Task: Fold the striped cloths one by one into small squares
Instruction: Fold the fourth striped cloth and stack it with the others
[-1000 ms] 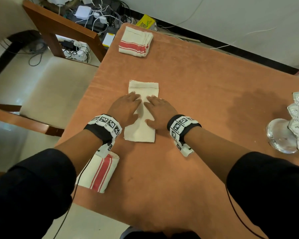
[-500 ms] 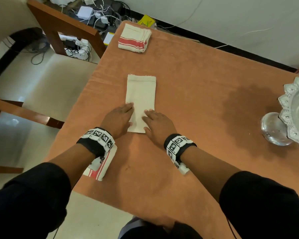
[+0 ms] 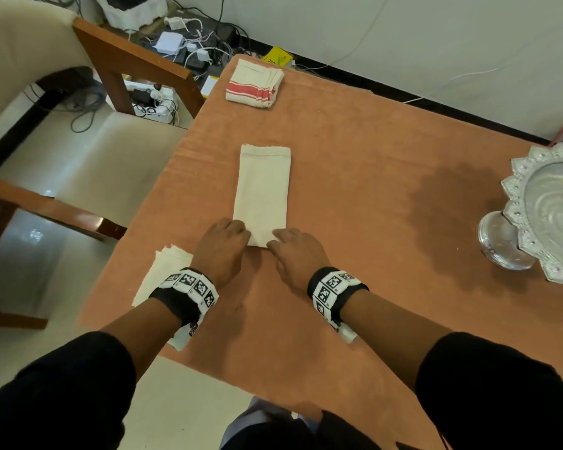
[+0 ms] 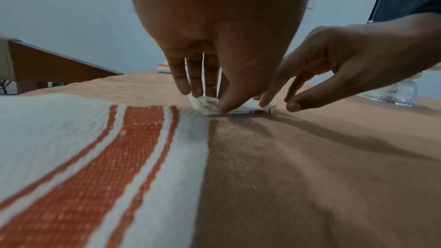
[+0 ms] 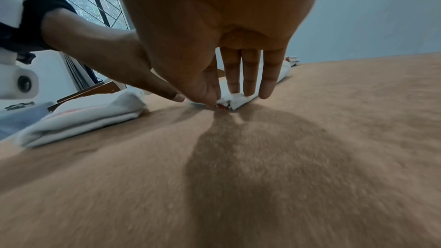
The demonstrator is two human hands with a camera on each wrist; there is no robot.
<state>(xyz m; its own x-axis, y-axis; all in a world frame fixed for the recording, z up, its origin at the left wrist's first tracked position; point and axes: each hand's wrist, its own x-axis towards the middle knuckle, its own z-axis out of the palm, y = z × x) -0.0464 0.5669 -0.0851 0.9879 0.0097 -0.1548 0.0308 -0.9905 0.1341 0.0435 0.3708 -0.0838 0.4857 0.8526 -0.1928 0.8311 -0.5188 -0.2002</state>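
Note:
A cream cloth (image 3: 262,193), folded into a long narrow strip, lies lengthwise in the middle of the orange table (image 3: 355,141). My left hand (image 3: 244,235) pinches the strip's near left corner, and my right hand (image 3: 275,240) pinches the near right corner. In the left wrist view, thumb and fingers of the left hand (image 4: 210,101) close on the cloth's lifted edge (image 4: 241,108). The right wrist view has the right hand (image 5: 224,99) pinching the same end (image 5: 238,103), where a bit of red stripe shows.
A stack of folded striped cloths (image 3: 254,84) sits at the far left corner. Another striped cloth (image 3: 163,274) lies under my left wrist at the table's near left edge. A silver pedestal bowl (image 3: 540,216) stands at the right. A chair (image 3: 88,151) is beside the left edge.
Both hands slid back along the strip from its middle to its near end. Flat palms have given way to fingers pinching the near corners.

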